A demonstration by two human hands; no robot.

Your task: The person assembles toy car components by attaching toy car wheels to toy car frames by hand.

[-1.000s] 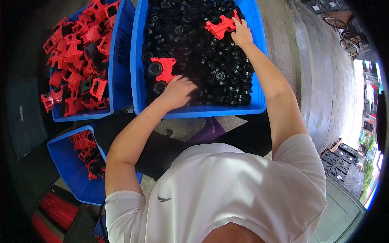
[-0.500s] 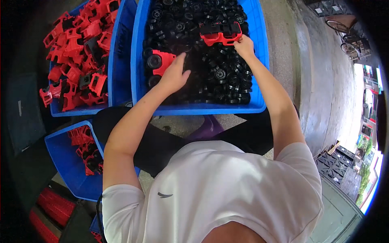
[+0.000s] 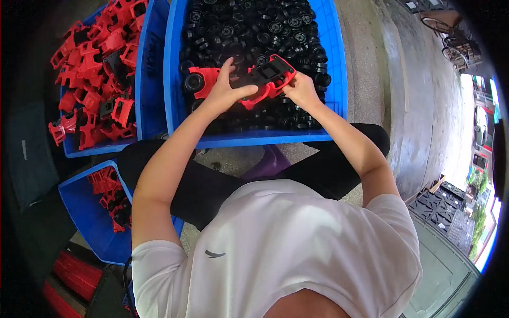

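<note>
My right hand [image 3: 303,91] is closed on the right end of a red and black toy car body [image 3: 273,74], lifted above the black toy wheels [image 3: 228,32]. From the left, my left hand [image 3: 225,93] reaches to the body's other end. Its fingers are spread, and its thumb lies at or just in front of that end; contact is unclear. Just behind the left hand, a second red toy car part [image 3: 204,79] with a black wheel lies on the pile. Part of it is hidden by the fingers.
A blue bin [image 3: 254,140] holds the wheels in front of me. Left of it, another blue bin [image 3: 101,148] is heaped with red car bodies [image 3: 90,66]. A smaller blue bin [image 3: 87,212] with red and black parts stands at the lower left, beside my leg.
My right hand has brought the red and black car body nearer and left, tilting it. My left hand has opened wider beside it. The view has shifted slightly.
</note>
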